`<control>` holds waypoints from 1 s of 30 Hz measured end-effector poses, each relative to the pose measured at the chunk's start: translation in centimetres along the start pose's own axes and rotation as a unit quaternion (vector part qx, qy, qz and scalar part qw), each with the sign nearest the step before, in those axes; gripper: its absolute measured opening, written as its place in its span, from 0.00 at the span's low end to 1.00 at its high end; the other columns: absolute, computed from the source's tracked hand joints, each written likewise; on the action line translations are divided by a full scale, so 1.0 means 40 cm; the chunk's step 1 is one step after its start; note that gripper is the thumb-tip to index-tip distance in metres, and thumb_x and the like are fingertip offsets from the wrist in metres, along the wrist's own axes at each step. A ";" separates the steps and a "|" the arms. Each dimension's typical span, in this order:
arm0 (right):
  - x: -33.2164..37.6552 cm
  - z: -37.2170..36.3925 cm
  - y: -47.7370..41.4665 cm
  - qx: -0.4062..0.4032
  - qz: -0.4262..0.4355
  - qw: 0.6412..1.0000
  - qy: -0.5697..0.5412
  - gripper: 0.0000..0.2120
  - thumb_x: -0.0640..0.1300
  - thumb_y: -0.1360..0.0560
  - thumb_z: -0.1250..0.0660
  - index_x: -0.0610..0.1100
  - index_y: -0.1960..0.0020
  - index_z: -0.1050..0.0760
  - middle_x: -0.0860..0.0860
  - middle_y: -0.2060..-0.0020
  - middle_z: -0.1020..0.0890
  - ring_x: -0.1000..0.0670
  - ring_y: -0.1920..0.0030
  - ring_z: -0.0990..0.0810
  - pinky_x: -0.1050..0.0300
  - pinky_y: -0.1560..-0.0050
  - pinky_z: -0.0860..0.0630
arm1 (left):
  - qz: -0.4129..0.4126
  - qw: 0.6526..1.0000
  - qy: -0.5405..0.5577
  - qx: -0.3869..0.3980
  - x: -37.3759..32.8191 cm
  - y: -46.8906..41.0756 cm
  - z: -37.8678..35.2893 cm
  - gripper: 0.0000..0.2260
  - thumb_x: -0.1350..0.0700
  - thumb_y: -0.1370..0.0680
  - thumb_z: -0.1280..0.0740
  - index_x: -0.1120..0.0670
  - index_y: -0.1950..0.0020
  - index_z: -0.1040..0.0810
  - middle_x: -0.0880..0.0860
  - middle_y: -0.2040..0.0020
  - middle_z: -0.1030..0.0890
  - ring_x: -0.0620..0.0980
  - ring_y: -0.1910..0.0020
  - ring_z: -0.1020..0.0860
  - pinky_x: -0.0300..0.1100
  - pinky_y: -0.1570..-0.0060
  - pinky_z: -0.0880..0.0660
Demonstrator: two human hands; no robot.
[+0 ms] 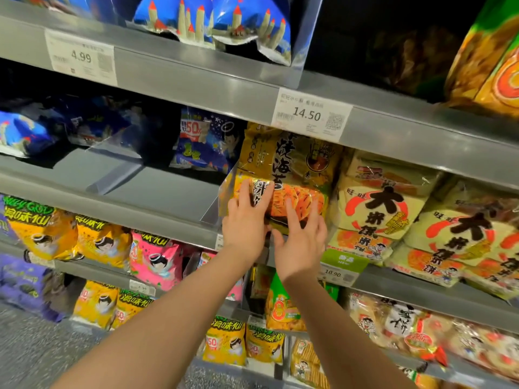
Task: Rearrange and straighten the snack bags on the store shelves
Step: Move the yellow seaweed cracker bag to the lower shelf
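Observation:
A yellow-green rice cracker bag (292, 167) with large black characters stands upright on the middle shelf (157, 192), under the 14.50 price tag. My left hand (247, 220) lies flat against the bag's lower left front, fingers straight and spread. My right hand (302, 237) presses its lower right front the same way. Both hands touch the bag without curling round it. The bag's bottom edge is hidden behind my hands.
Pale yellow cracker bags (384, 209) stand right beside it. A clear divider (222, 200) borders its left side; beyond it is bare shelf with a blue bag (207, 141) at the back. Orange and pink bags (104, 245) fill the shelf below. Blue castle bags (213, 21) sit above.

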State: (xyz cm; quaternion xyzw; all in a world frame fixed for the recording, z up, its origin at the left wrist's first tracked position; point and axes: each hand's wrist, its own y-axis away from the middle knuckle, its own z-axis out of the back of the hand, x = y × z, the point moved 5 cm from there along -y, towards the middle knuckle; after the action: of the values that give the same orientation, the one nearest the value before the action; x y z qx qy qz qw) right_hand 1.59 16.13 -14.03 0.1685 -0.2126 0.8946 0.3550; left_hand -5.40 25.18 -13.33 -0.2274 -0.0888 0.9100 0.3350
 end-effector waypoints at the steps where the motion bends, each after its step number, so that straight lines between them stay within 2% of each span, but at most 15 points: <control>1: 0.000 0.002 -0.012 -0.001 -0.007 1.000 -0.009 0.29 0.52 0.22 0.40 0.63 0.26 0.50 0.50 0.23 0.58 0.41 0.26 0.52 0.42 0.28 0.43 | 0.008 1.000 0.022 0.006 0.004 -0.011 -0.002 0.37 0.57 0.24 0.33 0.40 0.25 0.53 0.57 0.24 0.54 0.60 0.33 0.38 0.50 0.46 0.27; 5: -0.006 -0.002 -0.050 0.008 -0.007 1.000 -0.007 0.28 0.50 0.21 0.41 0.63 0.26 0.50 0.50 0.23 0.56 0.40 0.29 0.49 0.43 0.30 0.39 | 0.010 0.998 0.058 0.006 0.007 -0.054 -0.014 0.33 0.60 0.26 0.32 0.44 0.26 0.44 0.60 0.25 0.53 0.61 0.35 0.33 0.50 0.46 0.27; 8: -0.009 -0.004 -0.069 0.024 0.000 1.000 0.002 0.27 0.49 0.20 0.44 0.62 0.25 0.51 0.48 0.23 0.55 0.40 0.28 0.50 0.44 0.29 0.39 | -0.003 0.998 0.058 -0.012 0.006 -0.075 -0.021 0.31 0.61 0.27 0.31 0.47 0.28 0.40 0.60 0.28 0.48 0.62 0.42 0.28 0.49 0.51 0.26; 12: -0.008 0.002 -0.050 0.039 0.009 0.999 -0.034 0.27 0.50 0.20 0.44 0.61 0.25 0.52 0.49 0.23 0.58 0.41 0.26 0.53 0.45 0.27 0.45 | 0.015 0.998 0.063 0.015 -0.001 -0.051 -0.034 0.35 0.58 0.26 0.32 0.46 0.24 0.47 0.62 0.25 0.56 0.64 0.35 0.32 0.52 0.45 0.27; 15: -0.002 0.006 -0.008 0.039 0.017 0.997 -0.069 0.28 0.53 0.20 0.45 0.60 0.24 0.54 0.51 0.23 0.59 0.45 0.24 0.57 0.47 0.25 0.50 | 0.024 0.999 0.043 0.017 -0.014 -0.010 -0.026 0.35 0.54 0.24 0.35 0.44 0.24 0.52 0.60 0.24 0.58 0.62 0.37 0.31 0.55 0.44 0.28; 19: -0.006 0.021 0.049 0.039 0.024 0.994 -0.095 0.26 0.54 0.19 0.47 0.58 0.24 0.52 0.52 0.23 0.54 0.47 0.24 0.53 0.48 0.25 0.48 | 0.039 0.999 0.003 -0.003 -0.030 0.064 0.000 0.29 0.49 0.21 0.41 0.43 0.24 0.52 0.58 0.24 0.48 0.60 0.35 0.33 0.56 0.41 0.34; 21: -0.025 0.025 0.082 0.045 0.018 0.993 -0.111 0.25 0.52 0.19 0.47 0.54 0.24 0.47 0.51 0.24 0.46 0.48 0.25 0.47 0.49 0.26 0.47 | 0.043 0.999 0.015 -0.019 -0.038 0.116 0.008 0.26 0.48 0.20 0.43 0.45 0.24 0.48 0.57 0.26 0.40 0.59 0.35 0.33 0.55 0.41 0.34; 24: -0.067 0.024 0.141 0.047 0.008 0.994 -0.101 0.22 0.50 0.19 0.47 0.50 0.26 0.41 0.51 0.29 0.33 0.49 0.29 0.38 0.51 0.26 0.48 | 0.056 0.994 0.083 -0.054 -0.046 0.197 0.000 0.23 0.51 0.21 0.41 0.50 0.26 0.38 0.56 0.35 0.28 0.57 0.39 0.29 0.51 0.46 0.33; 27: -0.116 0.010 0.194 0.050 0.010 0.996 -0.077 0.20 0.49 0.19 0.47 0.50 0.28 0.38 0.52 0.32 0.28 0.50 0.31 0.34 0.53 0.28 0.49 | 0.053 0.990 0.121 -0.058 -0.047 0.258 -0.048 0.21 0.54 0.22 0.37 0.53 0.29 0.32 0.57 0.42 0.23 0.59 0.45 0.25 0.51 0.49 0.31; 30: -0.176 -0.017 0.220 0.044 0.009 0.995 -0.086 0.20 0.49 0.19 0.46 0.49 0.28 0.36 0.51 0.33 0.26 0.47 0.33 0.31 0.53 0.30 0.43 | 0.058 0.989 0.130 -0.049 -0.035 0.294 -0.114 0.20 0.55 0.23 0.37 0.54 0.30 0.31 0.56 0.46 0.21 0.58 0.48 0.24 0.52 0.52 0.29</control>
State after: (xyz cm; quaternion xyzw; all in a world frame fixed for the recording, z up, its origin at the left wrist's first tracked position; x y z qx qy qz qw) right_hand 0.13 6.71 -20.08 0.2584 -0.2044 0.8885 0.3194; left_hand -8.99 15.38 -20.52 -0.3651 -0.0760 0.8850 0.2787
